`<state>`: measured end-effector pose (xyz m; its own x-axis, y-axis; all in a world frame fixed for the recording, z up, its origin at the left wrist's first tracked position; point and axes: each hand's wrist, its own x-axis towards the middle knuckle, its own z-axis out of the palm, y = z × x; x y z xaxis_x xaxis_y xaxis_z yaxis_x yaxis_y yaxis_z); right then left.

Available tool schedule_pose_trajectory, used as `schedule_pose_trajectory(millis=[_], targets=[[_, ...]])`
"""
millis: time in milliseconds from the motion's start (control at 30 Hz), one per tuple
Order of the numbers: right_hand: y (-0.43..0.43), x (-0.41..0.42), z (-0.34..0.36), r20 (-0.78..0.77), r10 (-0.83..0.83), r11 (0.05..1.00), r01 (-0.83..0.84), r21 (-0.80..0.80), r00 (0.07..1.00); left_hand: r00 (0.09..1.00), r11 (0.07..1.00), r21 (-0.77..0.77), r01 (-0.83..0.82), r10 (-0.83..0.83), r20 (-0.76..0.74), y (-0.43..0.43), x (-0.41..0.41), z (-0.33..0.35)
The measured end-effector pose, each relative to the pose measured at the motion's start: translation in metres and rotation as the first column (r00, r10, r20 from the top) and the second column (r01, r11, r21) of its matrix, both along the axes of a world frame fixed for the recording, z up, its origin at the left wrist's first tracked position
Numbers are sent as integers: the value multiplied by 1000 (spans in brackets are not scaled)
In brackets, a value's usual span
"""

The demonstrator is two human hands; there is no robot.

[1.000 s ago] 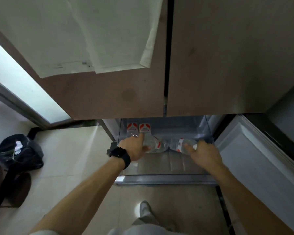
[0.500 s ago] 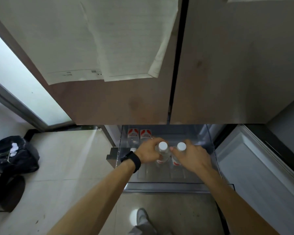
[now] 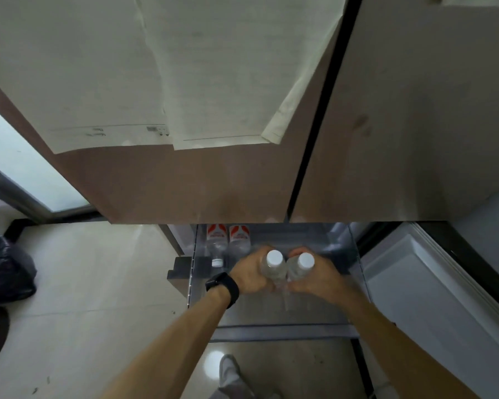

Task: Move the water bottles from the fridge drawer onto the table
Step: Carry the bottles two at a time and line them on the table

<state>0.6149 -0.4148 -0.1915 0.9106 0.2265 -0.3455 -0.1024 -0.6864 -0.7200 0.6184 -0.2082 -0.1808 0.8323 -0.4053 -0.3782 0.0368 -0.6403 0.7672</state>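
The person stands over the open fridge drawer [image 3: 283, 331] with both arms reaching down into it. The left hand [image 3: 251, 279], a dark watch [image 3: 224, 287] on its wrist, has its fingers curled round the shoulder of one upright bottle [image 3: 273, 259]. The right hand [image 3: 317, 279] wraps a second bottle [image 3: 304, 262] the same way. The two white caps point up and the bottles touch side by side above the drawer floor. Two more bottles [image 3: 228, 240] with red labels lie on their sides at about eleven o'clock from the hands, against the back of the drawer. The table is not in view.

These look like full, clear plastic bottles, so each should be fairly heavy for one hand. The walls will likely give a little under a squeeze. Straight from a fridge they may be damp and slippery. The firmest hold is probably round the body just under the shoulder, not by the cap alone.

At nine o'clock a black bag [image 3: 6, 272] sits on the floor.
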Motion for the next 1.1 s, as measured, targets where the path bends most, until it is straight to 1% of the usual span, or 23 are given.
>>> schedule_pose_trajectory(millis=[67,100,167,200,300,400,567,733,833,967,1100], targets=[[5,0,-4,24,-21,999,22,-48,999,998,998,-14,60,-60,1,4,7,2],[6,-1,-4,40,-38,998,40,-57,998,998,997,-38,60,-60,6,5,8,1],[9,-3,-4,79,-67,993,74,-87,995,1000,999,-44,19,-18,24,2,6,0],[9,-5,-3,75,-82,992,89,-92,994,999,999,-32,-2,4,39,0,5,-3],[2,-14,-3,26,-140,990,140,-31,990,994,1000,24,4,-7,113,-8,2,-12],[0,-21,-3,35,-179,984,179,17,983,989,999,47,20,-26,143,-9,2,-12],[6,-21,-6,96,-161,987,162,-4,982,990,999,-10,-46,47,133,-6,-5,-4],[-3,-21,-12,129,-209,977,202,63,969,970,984,-4,-178,177,170,8,-27,13],[-7,-22,-12,158,-233,968,213,132,960,910,935,-41,-352,352,217,30,-54,41],[9,-29,15,185,-182,959,133,251,966,771,840,-65,-539,523,364,62,-103,89],[56,-43,76,282,-14,926,-94,365,959,579,688,-173,-705,699,419,96,-169,131]])
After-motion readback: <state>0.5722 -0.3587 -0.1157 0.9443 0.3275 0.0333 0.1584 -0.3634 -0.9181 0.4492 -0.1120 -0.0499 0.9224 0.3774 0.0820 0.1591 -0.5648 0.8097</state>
